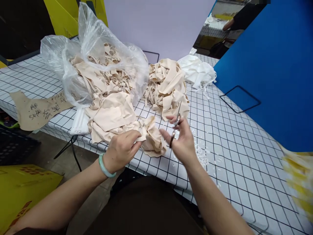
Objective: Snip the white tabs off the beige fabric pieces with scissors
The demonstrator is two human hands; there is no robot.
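My left hand (124, 147) pinches the edge of a beige fabric piece (153, 140) that hangs over the near part of the table. In my right hand (183, 140) is a small pair of scissors (176, 122), its blades pointing up and away from me, a little to the right of that fabric. A flat stack of beige cloth (111, 112) lies just beyond my left hand. Past the scissors sits a heap of beige fabric pieces (166, 81). Tiny white clippings (201, 155) are scattered on the table beside my right hand.
A clear plastic bag (93, 36) full of beige fabric stands at the back left. Near it lie a brown paper pattern (36, 112) with handwriting and a white power strip (80, 122). White cloth (198, 70) is at the back; a blue panel (271, 75) bounds the right.
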